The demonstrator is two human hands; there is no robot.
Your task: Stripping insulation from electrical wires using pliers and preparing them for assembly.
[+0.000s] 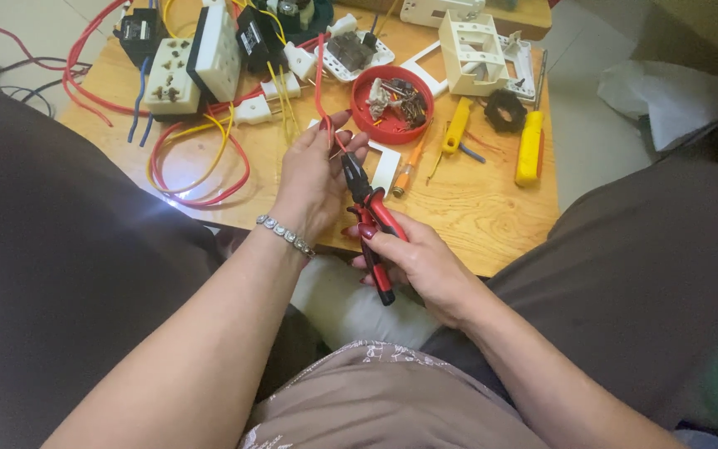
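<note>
- The right hand [425,262] is clenched on the red-and-black handled pliers [369,218], held above the low wooden desk's [475,212] near edge.
- The left hand's [313,179] fingers pinch the thin red wire [321,87] just at the plier tip.
- The wire looks light and floppy, best gripped close to its end; the pliers look rigid and heavy.

On my wooden worktop [492,216]: a round red tray [392,106] of small metal parts, a yellow-handled screwdriver [530,147], an orange tester screwdriver [410,169], a black knob [504,111], white socket blocks [197,66], a white plastic frame [477,51], looped red and yellow wires [197,162].
</note>
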